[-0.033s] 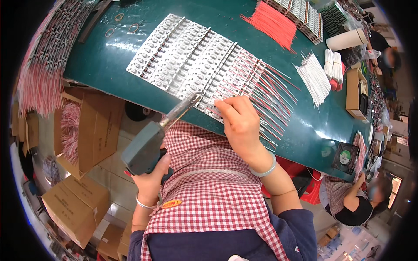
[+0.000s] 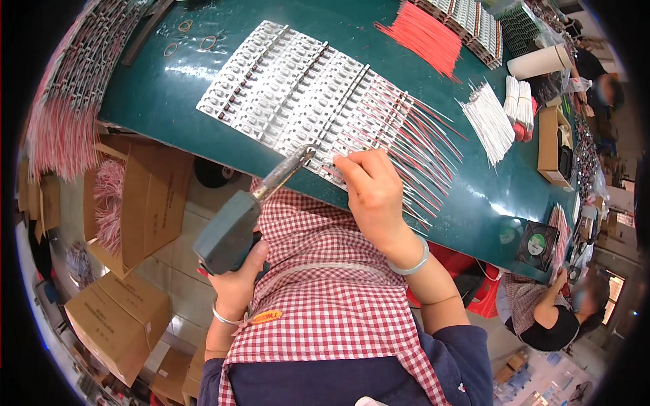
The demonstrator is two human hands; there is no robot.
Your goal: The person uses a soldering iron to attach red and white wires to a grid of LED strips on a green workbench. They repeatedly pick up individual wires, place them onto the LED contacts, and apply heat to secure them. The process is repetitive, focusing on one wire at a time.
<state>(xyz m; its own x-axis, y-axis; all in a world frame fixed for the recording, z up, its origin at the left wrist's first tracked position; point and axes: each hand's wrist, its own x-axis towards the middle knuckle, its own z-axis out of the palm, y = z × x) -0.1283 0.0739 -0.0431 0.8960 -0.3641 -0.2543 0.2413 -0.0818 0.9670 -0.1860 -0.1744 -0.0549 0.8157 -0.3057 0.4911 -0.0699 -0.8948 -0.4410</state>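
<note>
My left hand [image 2: 237, 277] is wrapped round the grip of a dark grey-green soldering gun [image 2: 230, 230]. Its metal tip reaches up to the near edge of a panel of white circuit boards [image 2: 271, 88] on the green table. Beside that tip, my right hand [image 2: 372, 189] has thumb and forefinger pinched at the panel's edge, apparently on a thin wire whose end is hidden by the fingers. Red and white wires [image 2: 426, 149] fan out to the right from the panel's right-hand strips, partly under my right hand.
Loose red wires [image 2: 423, 40] and white wires [image 2: 489, 122] lie on the table at the upper right, near stacked board panels [image 2: 467, 24]. Wired strips [image 2: 74, 88] hang over the left edge. Cardboard boxes [image 2: 118, 325] stand below left. A co-worker [image 2: 552, 304] sits at right.
The soldering gun has shifted slightly to the right, its tip staying by the panel's near edge. My right hand has hardly moved.
</note>
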